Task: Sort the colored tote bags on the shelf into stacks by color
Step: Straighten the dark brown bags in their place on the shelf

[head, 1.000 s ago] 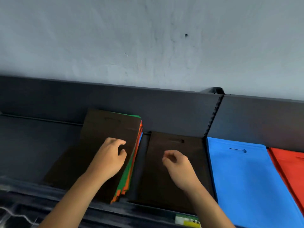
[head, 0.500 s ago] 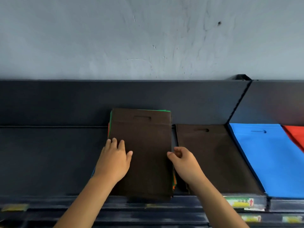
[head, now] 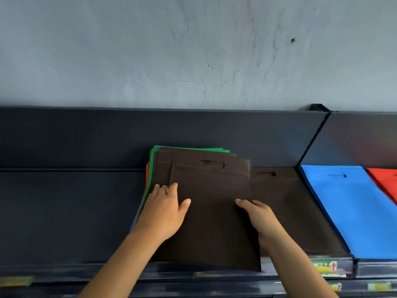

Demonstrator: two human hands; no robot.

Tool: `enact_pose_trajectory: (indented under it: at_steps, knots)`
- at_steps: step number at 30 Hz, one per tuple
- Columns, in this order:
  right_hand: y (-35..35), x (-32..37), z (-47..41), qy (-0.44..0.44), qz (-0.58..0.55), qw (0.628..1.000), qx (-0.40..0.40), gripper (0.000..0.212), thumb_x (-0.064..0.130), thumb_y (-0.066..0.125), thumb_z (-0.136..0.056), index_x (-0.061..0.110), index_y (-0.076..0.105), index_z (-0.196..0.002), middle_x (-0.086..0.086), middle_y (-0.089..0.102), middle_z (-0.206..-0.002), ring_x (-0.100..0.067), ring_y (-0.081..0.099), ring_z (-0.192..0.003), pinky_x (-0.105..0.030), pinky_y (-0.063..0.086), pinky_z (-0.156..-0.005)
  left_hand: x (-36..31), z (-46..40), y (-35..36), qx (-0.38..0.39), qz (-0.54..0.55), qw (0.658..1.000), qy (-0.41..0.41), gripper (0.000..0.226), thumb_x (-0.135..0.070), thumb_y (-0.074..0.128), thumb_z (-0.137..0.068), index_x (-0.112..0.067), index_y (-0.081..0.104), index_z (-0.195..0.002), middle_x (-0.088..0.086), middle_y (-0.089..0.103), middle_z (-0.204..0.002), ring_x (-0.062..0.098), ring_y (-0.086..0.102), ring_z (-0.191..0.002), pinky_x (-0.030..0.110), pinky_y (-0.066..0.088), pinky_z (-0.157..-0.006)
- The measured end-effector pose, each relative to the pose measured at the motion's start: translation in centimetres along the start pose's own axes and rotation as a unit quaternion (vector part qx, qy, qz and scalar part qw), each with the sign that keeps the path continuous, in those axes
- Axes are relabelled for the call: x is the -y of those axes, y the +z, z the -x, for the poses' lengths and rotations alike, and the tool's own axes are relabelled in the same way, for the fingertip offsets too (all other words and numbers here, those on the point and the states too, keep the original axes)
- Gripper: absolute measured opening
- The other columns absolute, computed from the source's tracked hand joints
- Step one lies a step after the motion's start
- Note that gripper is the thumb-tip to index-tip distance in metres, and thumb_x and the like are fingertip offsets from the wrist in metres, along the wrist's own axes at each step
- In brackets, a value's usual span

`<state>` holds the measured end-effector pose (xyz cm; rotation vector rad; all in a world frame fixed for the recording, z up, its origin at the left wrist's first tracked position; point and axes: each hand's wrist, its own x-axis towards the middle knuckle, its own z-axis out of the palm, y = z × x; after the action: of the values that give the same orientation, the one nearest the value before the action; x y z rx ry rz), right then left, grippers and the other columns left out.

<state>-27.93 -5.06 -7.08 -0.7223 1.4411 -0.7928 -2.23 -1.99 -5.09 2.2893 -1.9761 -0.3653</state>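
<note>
**Top brown bag caught at its right edge, brown stack just to the right**

R hand (head: 261, 218) is closed on the right edge of the top brown bag (head: 210, 203), thumb on top, fingers seemingly tucked under the edge, about halfway down the bag's length. Grip is narrow, pinching fabric only. L hand (head: 165, 209) lies flat and open on the left part of the same bag, fingers spread toward the back wall, holding nothing, just pressing down on the mixed pile (head: 153, 166) underneath.

Top bag lies w/ its long axis running front to back, handle slot at the far end, near corner hanging over the shelf (head: 71, 211) lip. It's skewed a bit to the right vs the pile below, where green, orange and blue edges peek out at left and back.

The relation that counts: brown stack (head: 285, 207) sits right beside the pile, directly to the right of the R hand, same orientation, slot at the back. So R hand is the nearer one, and the move looks like a short sideways slide or lift to the right, no turning needed. L hand probably keeps the pile from dragging along.

Further right: blue stack (head: 352, 207), then red stack (head: 384, 181), both well clear of the hands
</note>
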Motion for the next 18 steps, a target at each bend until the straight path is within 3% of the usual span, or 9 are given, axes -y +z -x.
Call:
enact_pose_trajectory:
  at_steps: [2, 5, 8, 11, 13, 15, 18]
  knots:
    - [0.2, 0.5, 0.9, 0.035, -0.025, 0.998, 0.047, 0.035, 0.025, 0.08, -0.093, 0.004, 0.069, -0.118, -0.019, 0.081, -0.101, -0.037, 0.081, -0.088, -0.045, 0.065, -0.07, -0.4, 0.1, -0.1, -0.017, 0.026, 0.999, 0.01, 0.071, -0.057, 0.037, -0.106, -0.016, 0.025, -0.162, 0.009, 0.039, -0.161, 0.028, 0.025, -0.156, 0.039, 0.03, -0.123]
    - [-0.1, 0.8, 1.4, 0.019, -0.019, 0.999, 0.045, 0.027, 0.018, 0.077, -0.095, 0.002, 0.074, -0.116, -0.02, 0.081, -0.098, -0.037, 0.081, -0.086, -0.044, 0.066, -0.071, -0.1, -0.1, -0.3, -0.065, 0.048, 0.997, -0.015, 0.066, -0.054, 0.043, -0.105, -0.017, 0.031, -0.159, 0.007, 0.041, -0.155, 0.023, 0.043, -0.143, 0.035, 0.043, -0.11]
    - [-0.9, 1.1, 1.5, 0.009, -0.021, 0.999, 0.024, 0.027, 0.02, 0.077, -0.094, 0.003, 0.075, -0.115, -0.019, 0.082, -0.097, -0.037, 0.081, -0.087, -0.049, 0.066, -0.078, 0.4, -0.2, -0.2, -0.061, 0.033, 0.997, -0.035, 0.068, -0.053, 0.042, -0.105, -0.014, 0.03, -0.159, 0.01, 0.038, -0.159, 0.025, 0.039, -0.146, 0.038, 0.041, -0.113]
    - [-1.1, 1.6, 1.8, 0.003, -0.022, 0.999, 0.036, 0.022, 0.02, 0.076, -0.095, 0.002, 0.075, -0.109, -0.019, 0.082, -0.093, -0.036, 0.081, -0.082, -0.04, 0.064, -0.064, -0.2, -0.1, 0.0, -0.047, 0.037, 0.998, -0.012, 0.066, -0.055, 0.041, -0.105, -0.016, 0.034, -0.158, 0.007, 0.048, -0.151, 0.022, 0.049, -0.137, 0.035, 0.044, -0.109]
    - [-0.9, 1.8, 2.1, 0.002, -0.02, 0.999, 0.045, 0.018, 0.018, 0.076, -0.096, 0.002, 0.073, -0.104, -0.019, 0.082, -0.092, -0.037, 0.081, -0.082, -0.04, 0.064, -0.066, -0.9, 0.2, 0.0, -0.05, 0.071, 0.996, -0.002, 0.065, -0.056, 0.042, -0.105, -0.019, 0.033, -0.158, 0.005, 0.047, -0.15, 0.02, 0.054, -0.129, 0.031, 0.049, -0.1]
    - [-0.7, 1.5, 2.2, 0.003, -0.008, 0.998, 0.056, 0.025, 0.017, 0.077, -0.095, -0.002, 0.075, -0.111, -0.02, 0.081, -0.096, -0.036, 0.081, -0.085, -0.04, 0.064, -0.067, -1.3, 0.4, -0.1, -0.055, 0.128, 0.99, -0.015, 0.062, -0.053, 0.045, -0.105, -0.02, 0.034, -0.156, 0.003, 0.039, -0.151, 0.019, 0.057, -0.122, 0.026, 0.045, -0.091]
    - [-0.9, 1.4, 2.2, -0.009, -0.001, 0.999, 0.053, 0.024, 0.015, 0.075, -0.096, -0.001, 0.074, -0.114, -0.02, 0.081, -0.096, -0.035, 0.081, -0.083, -0.038, 0.064, -0.062, -0.9, 0.4, -0.1, -0.09, 0.148, 0.984, -0.038, 0.057, -0.05, 0.049, -0.104, -0.019, 0.042, -0.151, 0.004, 0.039, -0.146, 0.018, 0.056, -0.118, 0.029, 0.046, -0.092]
